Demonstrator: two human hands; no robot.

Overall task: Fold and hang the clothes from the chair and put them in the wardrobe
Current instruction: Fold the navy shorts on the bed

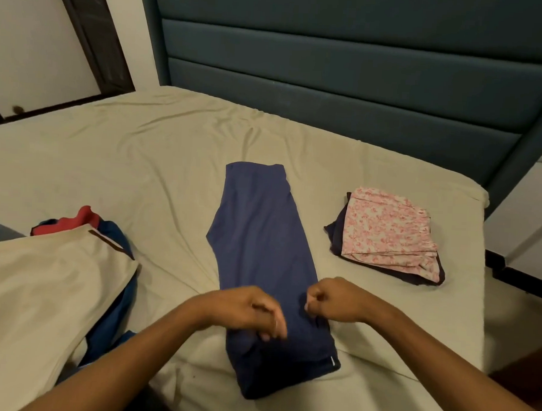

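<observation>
Navy blue trousers [262,236] lie folded lengthwise down the middle of the bed, waistband toward the headboard. My left hand [252,313] rests over their near part with fingers curled, pinching the fabric. My right hand [334,299] is a fist at the trousers' right edge, gripping the cloth. A folded stack topped by a pink floral garment [389,232] sits to the right. An unfolded heap of cream, blue and red clothes [52,282] lies at the left.
The bed has a wrinkled cream sheet [141,156] and a dark teal padded headboard [347,69] behind. A dark-framed white door or panel [38,39] stands at the far left. The bed's right edge drops to the floor [523,235].
</observation>
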